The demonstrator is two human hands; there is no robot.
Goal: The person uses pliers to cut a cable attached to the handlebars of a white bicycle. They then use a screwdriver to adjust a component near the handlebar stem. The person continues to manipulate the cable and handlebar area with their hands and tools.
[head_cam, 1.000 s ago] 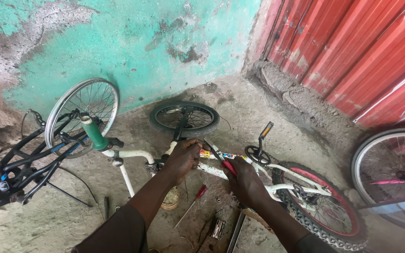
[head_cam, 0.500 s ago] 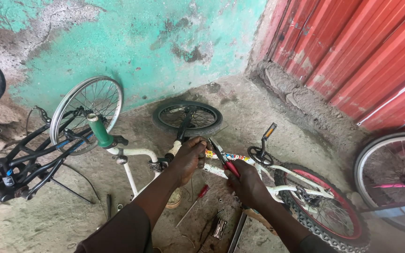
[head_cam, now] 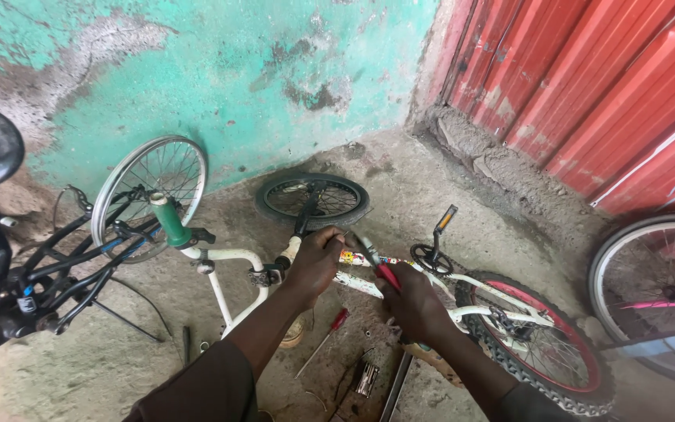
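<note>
A small white bike [head_cam: 369, 285] lies on its side on the dirt floor under both hands, with its little front wheel [head_cam: 312, 198] just past them by the green wall [head_cam: 220, 70] and a red-handled screwdriver [head_cam: 323, 339] on the ground close below them. The left hand [head_cam: 316, 260] is closed around the bike's frame near the front. The right hand [head_cam: 414, 303] is wrapped tight around red-handled pliers [head_cam: 376, 262], whose tips point at the frame beside the left hand.
</note>
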